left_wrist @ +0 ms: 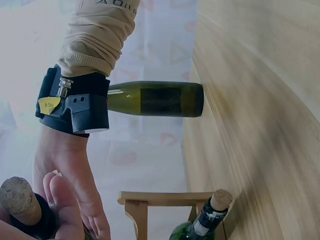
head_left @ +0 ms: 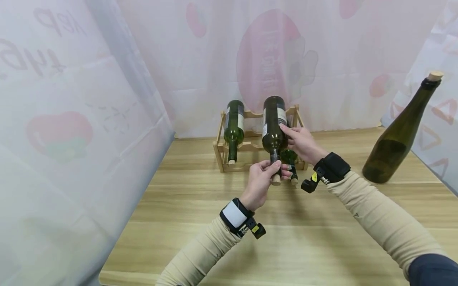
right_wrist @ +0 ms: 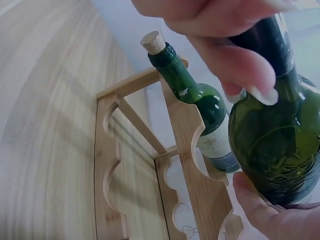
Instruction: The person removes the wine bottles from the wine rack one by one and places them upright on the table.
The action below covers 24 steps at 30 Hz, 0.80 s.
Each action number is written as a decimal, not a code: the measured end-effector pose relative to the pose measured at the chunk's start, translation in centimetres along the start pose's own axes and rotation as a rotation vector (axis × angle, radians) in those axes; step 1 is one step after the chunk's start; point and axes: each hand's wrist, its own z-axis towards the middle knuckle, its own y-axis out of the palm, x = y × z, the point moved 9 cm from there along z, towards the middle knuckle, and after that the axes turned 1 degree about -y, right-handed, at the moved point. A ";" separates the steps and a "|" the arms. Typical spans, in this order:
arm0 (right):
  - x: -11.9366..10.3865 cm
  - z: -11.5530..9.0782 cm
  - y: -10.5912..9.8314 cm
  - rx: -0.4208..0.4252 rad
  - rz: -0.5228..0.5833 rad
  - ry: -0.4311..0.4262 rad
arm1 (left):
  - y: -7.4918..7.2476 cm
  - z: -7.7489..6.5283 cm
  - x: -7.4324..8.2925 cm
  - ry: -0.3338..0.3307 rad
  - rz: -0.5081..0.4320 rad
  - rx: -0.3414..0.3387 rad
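My left hand grips the neck of a dark green corked wine bottle, just below the cork. The right hand holds the same bottle by its body, thumb on the label; its other fingers are mostly hidden. The bottle lies neck toward me over the upper right of a wooden wine rack. Whether it touches the rail, I cannot tell. A green wine bottle rests in the upper left slot, also showing its cork and pale label in the right wrist view. Lower right, another corked bottle is partly hidden.
A tall corked bottle stands on the wooden table to the right of the rack. Printed curtains hang behind the table and along its sides. In the right wrist view, the rack's scalloped lower rail shows.
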 end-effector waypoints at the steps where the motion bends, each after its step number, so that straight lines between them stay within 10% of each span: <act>1: 0.0 -0.2 -0.1 0.002 0.004 0.001 | 0.1 -0.1 0.0 -0.001 -0.002 -0.001; 24: -0.9 -2.6 -2.0 0.038 0.054 -0.023 | 3.0 -1.0 -0.7 -0.035 -0.004 -0.027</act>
